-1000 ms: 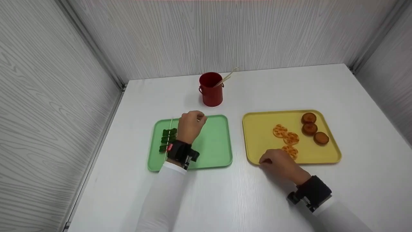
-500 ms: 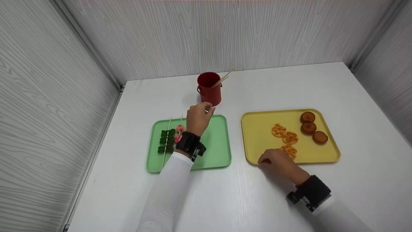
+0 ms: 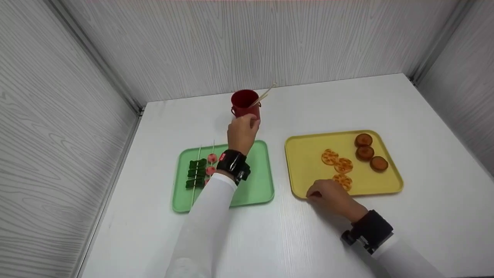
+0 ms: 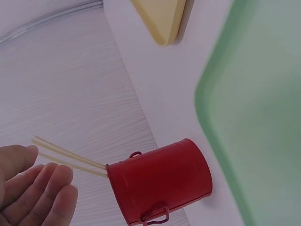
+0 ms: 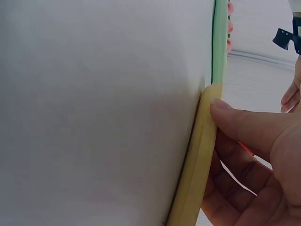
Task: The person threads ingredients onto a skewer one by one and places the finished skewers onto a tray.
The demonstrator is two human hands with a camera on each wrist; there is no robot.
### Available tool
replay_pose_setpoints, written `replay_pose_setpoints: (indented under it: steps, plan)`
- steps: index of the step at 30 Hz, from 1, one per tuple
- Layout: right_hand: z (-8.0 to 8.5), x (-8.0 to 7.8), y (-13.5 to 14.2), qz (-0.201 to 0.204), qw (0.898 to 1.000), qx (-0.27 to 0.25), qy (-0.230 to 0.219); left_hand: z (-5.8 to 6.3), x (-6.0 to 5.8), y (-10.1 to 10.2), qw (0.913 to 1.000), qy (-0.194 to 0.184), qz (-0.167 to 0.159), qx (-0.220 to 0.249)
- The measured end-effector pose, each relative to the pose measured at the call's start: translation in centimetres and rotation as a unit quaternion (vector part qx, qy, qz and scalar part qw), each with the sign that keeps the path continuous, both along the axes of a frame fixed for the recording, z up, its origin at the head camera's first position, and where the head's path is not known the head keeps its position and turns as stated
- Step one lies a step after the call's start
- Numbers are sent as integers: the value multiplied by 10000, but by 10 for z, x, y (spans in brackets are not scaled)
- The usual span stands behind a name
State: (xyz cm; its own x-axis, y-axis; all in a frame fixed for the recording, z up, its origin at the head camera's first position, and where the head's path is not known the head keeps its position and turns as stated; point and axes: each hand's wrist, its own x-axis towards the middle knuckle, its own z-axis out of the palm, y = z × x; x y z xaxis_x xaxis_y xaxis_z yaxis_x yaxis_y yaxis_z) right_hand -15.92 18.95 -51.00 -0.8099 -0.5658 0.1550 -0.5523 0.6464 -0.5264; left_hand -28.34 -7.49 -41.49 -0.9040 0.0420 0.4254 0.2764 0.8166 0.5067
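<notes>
My left hand [image 3: 243, 133] reaches over the far edge of the green tray [image 3: 256, 189], overlapping the front of the red bucket [image 4: 162, 179] in the head view. Its fingers [image 4: 35, 193] bend loosely with nothing between them. Thin wooden skewers [image 4: 70, 155] lean out of the bucket, just past those fingertips. At the near-left corner of the yellow tray [image 3: 305, 154], my right hand [image 3: 332, 197] grips the rim, thumb on the outer edge and fingers curled behind. On the green tray lie a skewer of green pieces [image 3: 196, 173] and one of pink pieces [image 3: 211, 158], partly hidden by the left forearm.
Several loose foods lie on the yellow tray: orange lotus-root-like slices [image 3: 342, 166] in the middle and brown round pieces [image 3: 364, 152] at the right. Both trays and the bucket stand on a white table [image 3: 262, 239]. Pale wood-grain panels [image 3: 193, 46] border it at the back and sides.
My left hand has moved away from the green tray toward the red bucket, uncovering the pink skewer. The right hand has stayed at the yellow tray's corner. The head view has shifted slightly.
</notes>
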Motion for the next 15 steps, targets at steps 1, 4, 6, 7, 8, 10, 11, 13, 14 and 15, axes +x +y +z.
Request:
replay_pose_setpoints:
  steps: [1, 4, 6, 7, 8, 10, 11, 13, 14, 15]
  plan:
    - [0, 0, 0, -15, 10000, -15, -14, 1, -2, 1, 10000, 15, 4, 3]
    - [1, 2, -1, -82, 10000, -33, -34, 3, -8, 3, 10000, 61, 0, -4]
    - [2, 3, -1, -130, 9999, -37, -13, 3, -11, 4, 9999, 98, 23, -47]
    - [2, 3, -1, -132, 9999, -42, -1, 3, -13, 4, 9999, 113, 41, -56]
    - [2, 3, -2, -127, 9999, -54, 5, 3, -15, 4, 9999, 125, 53, -60]
    - [2, 4, -2, -118, 9999, -55, 16, 3, -19, 5, 9999, 123, 98, -43]
    - [1, 4, -3, -117, 9999, -62, 24, 3, -21, 5, 9999, 118, 113, -25]
    - [1, 4, -4, -109, 9999, -77, 67, 3, -25, 5, 9999, 113, 120, 31]
    - [0, 5, -4, -111, 9999, -88, 87, 3, -27, 5, 9999, 110, 110, 65]
    - [0, 5, -5, -111, 9998, -94, 119, 3, -29, 5, 9999, 99, 109, 83]
